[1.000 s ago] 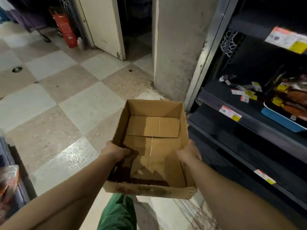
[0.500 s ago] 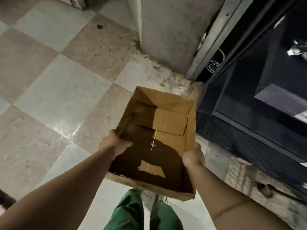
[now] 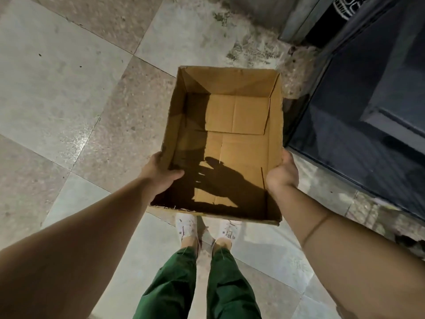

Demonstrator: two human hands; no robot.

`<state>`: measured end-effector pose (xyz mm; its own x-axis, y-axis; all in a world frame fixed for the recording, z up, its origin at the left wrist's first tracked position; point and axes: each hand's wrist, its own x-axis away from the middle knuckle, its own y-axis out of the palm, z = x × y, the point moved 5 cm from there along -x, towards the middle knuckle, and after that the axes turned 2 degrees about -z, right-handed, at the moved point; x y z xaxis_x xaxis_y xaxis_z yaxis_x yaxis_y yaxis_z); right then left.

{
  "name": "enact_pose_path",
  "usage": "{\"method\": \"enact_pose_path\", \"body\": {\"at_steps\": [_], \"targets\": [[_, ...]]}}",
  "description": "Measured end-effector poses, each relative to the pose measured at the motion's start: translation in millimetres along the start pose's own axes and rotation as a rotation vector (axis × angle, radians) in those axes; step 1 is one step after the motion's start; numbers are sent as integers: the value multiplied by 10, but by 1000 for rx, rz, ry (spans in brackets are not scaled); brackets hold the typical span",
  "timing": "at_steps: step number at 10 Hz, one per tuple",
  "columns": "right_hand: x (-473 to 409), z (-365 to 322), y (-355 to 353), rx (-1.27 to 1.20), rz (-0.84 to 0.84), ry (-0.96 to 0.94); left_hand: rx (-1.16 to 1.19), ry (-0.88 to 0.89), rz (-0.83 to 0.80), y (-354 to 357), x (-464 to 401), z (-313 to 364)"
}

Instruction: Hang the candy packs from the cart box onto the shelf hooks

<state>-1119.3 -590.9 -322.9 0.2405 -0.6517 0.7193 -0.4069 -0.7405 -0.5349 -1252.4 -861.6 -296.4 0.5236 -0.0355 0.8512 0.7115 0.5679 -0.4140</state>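
So both hands are on an open brown corrugated cardboard box [image 3: 239, 125], held out in front over the tiled floor [image 3: 69, 88]. The left hand [image 3: 161, 174] grips the box's left wall close to the near corner, thumb hooked over the rim and lying inside, the rest of the fingers out of sight on the outer side. The right hand [image 3: 281, 174] holds the right wall about level with it, wrapped round the edge from outside; how its fingers sit under the wall I can't tell.

The box itself has nothing in it that I can see, just the folded bottom flaps, with a hard shadow of a hand and arm thrown across the near half. Its near rim looks a bit ragged. No candy packs show anywhere in this view.

Straight down below the near edge of the box are two white shoes [image 3: 186, 226] and dark green trousers [image 3: 170, 282], standing on a pale tile. The floor is a check of light grey and brownish speckled stone squares, grubby and stained toward the far side. Along the right edge runs the dark base of a shelving unit [image 3: 368, 111], just beside the right wall of the box, with a grey metal upright [image 3: 299, 21] at the top right corner.
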Motion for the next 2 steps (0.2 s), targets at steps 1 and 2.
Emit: {"method": "enact_pose_path", "body": {"at_steps": [1, 2], "targets": [[-110, -25, 129, 87, -32, -33, 18, 34, 28, 4, -9, 2], [-17, -157, 126, 305, -89, -33, 42, 26, 105, -72, 58, 26]]}}
